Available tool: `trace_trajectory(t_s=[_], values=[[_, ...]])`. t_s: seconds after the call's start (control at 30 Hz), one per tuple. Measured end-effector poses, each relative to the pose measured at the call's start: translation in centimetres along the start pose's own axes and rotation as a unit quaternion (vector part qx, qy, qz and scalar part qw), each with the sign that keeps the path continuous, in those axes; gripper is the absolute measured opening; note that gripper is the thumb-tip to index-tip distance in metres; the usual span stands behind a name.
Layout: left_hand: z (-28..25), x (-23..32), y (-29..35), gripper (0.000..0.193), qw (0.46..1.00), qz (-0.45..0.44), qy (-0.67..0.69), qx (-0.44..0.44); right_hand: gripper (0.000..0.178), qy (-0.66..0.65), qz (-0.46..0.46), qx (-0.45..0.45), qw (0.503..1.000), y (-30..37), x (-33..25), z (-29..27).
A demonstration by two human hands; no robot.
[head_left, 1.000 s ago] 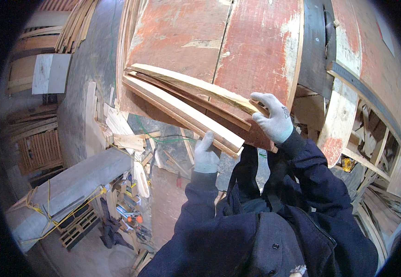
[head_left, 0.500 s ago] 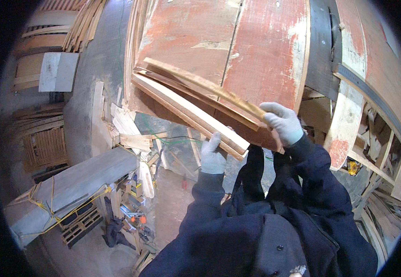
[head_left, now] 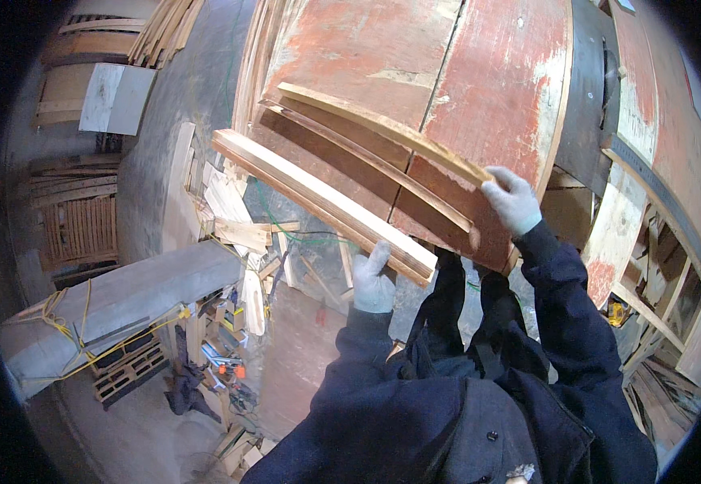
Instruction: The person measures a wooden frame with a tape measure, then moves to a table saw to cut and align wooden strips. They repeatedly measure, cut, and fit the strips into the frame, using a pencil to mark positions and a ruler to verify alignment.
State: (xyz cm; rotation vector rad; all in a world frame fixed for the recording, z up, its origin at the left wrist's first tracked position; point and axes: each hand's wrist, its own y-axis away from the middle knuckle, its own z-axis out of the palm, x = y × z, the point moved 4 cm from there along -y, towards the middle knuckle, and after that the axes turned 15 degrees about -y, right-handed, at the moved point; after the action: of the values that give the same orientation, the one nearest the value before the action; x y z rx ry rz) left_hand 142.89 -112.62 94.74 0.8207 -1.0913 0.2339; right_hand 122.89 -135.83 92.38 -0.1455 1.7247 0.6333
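Wooden strips (head_left: 326, 206), stacked together, slant along the near edge of the red tabletop (head_left: 487, 105), gripped at their right end by the left hand (head_left: 374, 279). Well apart, the right hand (head_left: 515, 202) pinches one slim strip (head_left: 391, 130) by its near end. A loosened grip could let either load twist or drop.

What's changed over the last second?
The left hand moved its stacked strips left and toward the body, opening a gap from the thin strip. The right hand moved its curved strip up and slightly right, farther from the thin strip. The view shifted too. Both grips remain; the thin strip stays on the red table.
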Motion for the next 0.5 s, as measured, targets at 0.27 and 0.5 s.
trace_trajectory(t_s=[0.27,0.5], values=[[-0.2,-0.9,0.6,0.045,0.998,-0.04,0.043,-0.008,0.062,0.254,-0.324,0.052,0.91,3.8,-3.9,2.0],[0.4,-0.9,0.5,0.049,0.999,-0.036,-0.007,0.013,0.072,0.208,-0.337,0.088,0.914,4.9,-5.8,1.7]])
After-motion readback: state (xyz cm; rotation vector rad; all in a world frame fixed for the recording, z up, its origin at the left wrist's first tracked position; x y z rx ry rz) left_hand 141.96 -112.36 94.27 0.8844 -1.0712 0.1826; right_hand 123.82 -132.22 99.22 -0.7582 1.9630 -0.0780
